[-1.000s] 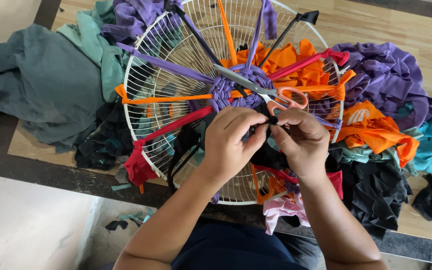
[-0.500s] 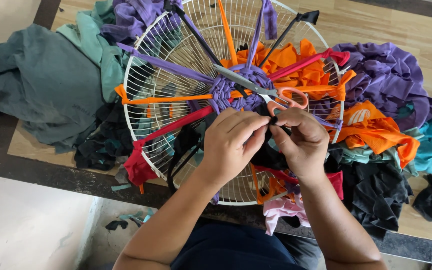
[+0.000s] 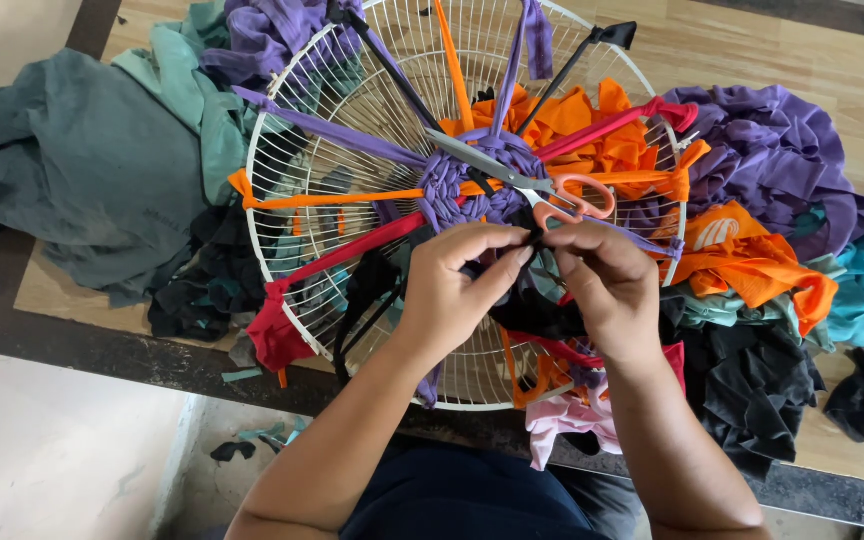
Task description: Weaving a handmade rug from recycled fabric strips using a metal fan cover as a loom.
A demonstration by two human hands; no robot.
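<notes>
Seen from above, a person's left hand (image 3: pixel 452 285) and right hand (image 3: pixel 597 280) meet just below the centre of a round white wire fan guard (image 3: pixel 302 170) lying flat on a wooden table (image 3: pixel 832 60), fingertips of both hands pinched together on a black fabric strip (image 3: pixel 537 258) held between them. The strip sits right at the fingertips, beside a purple woven centre (image 3: pixel 457 185) from which orange, red, purple and black strips radiate to the rim. Orange-handled scissors (image 3: pixel 552 195) rest on the guard just above the hands, with piles of fabric scraps (image 3: pixel 772 160) all around
</notes>
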